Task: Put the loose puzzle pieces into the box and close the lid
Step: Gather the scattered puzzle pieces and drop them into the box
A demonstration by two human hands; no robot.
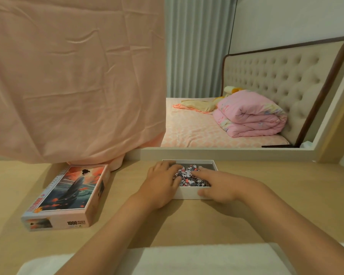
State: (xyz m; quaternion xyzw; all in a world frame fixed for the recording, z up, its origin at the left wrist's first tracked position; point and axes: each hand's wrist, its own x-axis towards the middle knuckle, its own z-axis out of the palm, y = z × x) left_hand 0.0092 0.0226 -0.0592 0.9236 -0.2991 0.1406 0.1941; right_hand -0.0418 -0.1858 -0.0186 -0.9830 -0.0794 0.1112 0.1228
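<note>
Both hands lie on the pieces (189, 174) heaped in the box (187, 193). The left hand (161, 183) rests palm-down on the heap's left side, fingers fairly straight and close together. The right hand (224, 187) lies flat on the right side, fingers stretched toward the left hand and thumb against the outside of the near wall. Neither hand visibly pinches anything; whether a piece is caught under the fingers is hidden. Between the 2 sets of fingertips the heap seems to stand about level with the rim. It thins out beyond the fingertips, where the dark floor shows at the far right corner. The lid (68, 195) lies picture-up on the table (286, 175), well to the left of the left hand and apart from the box. The likely trouble is the mound. If it is not spread toward that bare corner, the lid will probably ride on it and fail to seat, or bend pieces. A hasty lift could drag pieces over the near wall by the right thumb. Pressing hard on the near side may slide the light box.
</note>
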